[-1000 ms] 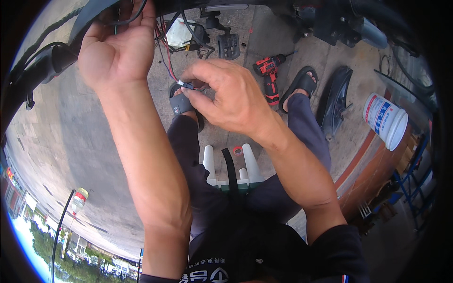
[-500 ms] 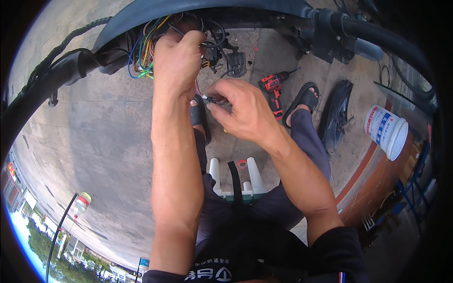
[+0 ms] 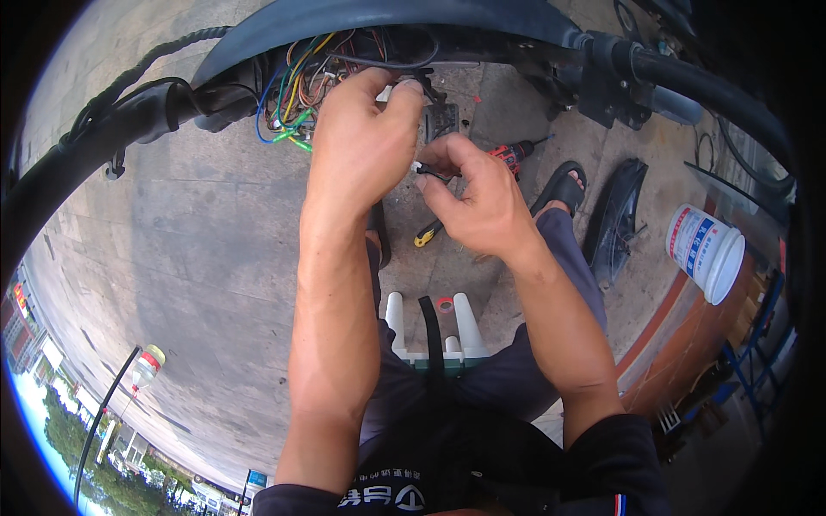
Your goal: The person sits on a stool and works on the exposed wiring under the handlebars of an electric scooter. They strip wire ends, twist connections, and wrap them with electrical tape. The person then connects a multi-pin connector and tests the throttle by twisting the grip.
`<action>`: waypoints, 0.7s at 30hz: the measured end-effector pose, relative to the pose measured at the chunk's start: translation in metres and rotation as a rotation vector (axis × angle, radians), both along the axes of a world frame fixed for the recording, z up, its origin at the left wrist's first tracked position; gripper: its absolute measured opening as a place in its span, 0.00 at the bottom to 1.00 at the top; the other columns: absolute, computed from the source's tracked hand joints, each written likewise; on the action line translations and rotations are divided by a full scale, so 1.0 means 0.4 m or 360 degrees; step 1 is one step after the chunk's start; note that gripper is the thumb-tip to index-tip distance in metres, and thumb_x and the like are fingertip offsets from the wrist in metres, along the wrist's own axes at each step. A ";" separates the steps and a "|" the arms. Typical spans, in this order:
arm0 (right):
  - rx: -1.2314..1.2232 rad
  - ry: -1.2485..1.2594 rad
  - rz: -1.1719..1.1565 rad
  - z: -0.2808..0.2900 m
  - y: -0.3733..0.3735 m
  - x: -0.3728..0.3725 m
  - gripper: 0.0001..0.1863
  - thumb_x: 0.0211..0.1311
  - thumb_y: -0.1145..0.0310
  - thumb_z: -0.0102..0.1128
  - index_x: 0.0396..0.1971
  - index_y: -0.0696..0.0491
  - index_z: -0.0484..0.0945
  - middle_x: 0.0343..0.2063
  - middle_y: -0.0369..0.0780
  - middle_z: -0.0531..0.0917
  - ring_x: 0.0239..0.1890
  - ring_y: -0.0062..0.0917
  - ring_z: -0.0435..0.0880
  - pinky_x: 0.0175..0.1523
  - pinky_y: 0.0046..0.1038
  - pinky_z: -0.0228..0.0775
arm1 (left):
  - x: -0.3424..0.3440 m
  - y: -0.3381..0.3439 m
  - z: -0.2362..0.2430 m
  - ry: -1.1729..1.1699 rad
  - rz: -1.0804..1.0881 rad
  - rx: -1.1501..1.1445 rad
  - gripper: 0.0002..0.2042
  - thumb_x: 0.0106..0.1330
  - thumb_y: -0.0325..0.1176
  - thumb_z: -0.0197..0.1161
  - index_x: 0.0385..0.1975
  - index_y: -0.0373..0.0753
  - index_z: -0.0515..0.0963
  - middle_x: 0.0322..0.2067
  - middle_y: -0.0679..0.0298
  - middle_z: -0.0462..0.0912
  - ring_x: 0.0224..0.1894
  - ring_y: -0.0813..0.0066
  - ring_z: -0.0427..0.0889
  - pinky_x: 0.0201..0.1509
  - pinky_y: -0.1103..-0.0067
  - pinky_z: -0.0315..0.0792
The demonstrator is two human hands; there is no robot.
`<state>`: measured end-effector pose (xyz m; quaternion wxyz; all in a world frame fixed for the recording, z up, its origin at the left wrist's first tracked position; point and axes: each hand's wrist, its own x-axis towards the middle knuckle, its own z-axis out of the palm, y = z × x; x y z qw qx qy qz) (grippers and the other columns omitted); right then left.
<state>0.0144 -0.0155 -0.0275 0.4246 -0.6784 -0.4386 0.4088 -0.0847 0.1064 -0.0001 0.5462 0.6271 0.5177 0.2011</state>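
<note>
Handwork above a paved floor [image 3: 215,258], from near to far. Nearest, a red tape roll [image 3: 445,304] lies between the knees. The right hand [image 3: 486,196] is raised over the floor, its grip pinching a small black connector [image 3: 430,171] with a white end between thumb and forefinger. The left hand [image 3: 366,125] is just beyond, thumb and fingers bent toward each other; whether that grip holds anything cannot be told. On the floor beneath are a yellow tool [image 3: 426,234] and, partly behind the right fingers, a drill [image 3: 509,155] near the right foot [image 3: 564,191]. Farther off, loose wires [image 3: 297,83] hang under a curved panel [image 3: 387,12]; toward the floor's right edge stands a bucket [image 3: 705,254]. Likely faults: the connector could slip, being held only by the fingertips, should its leads be tugged; the left hand could snag a wire, the strands being tangled; the foot could strike the drill if shifted inward
</note>
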 end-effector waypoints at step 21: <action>0.0075 0.1222 -0.0498 0.005 -0.001 0.101 0.10 0.66 0.70 0.58 0.44 0.58 0.75 0.33 0.38 0.84 0.34 0.18 0.80 0.45 0.21 0.73 | -0.160 0.093 -0.047 0.0292 0.0162 0.0412 0.18 0.58 0.31 0.61 0.49 0.34 0.78 0.36 0.57 0.86 0.38 0.69 0.83 0.46 0.75 0.74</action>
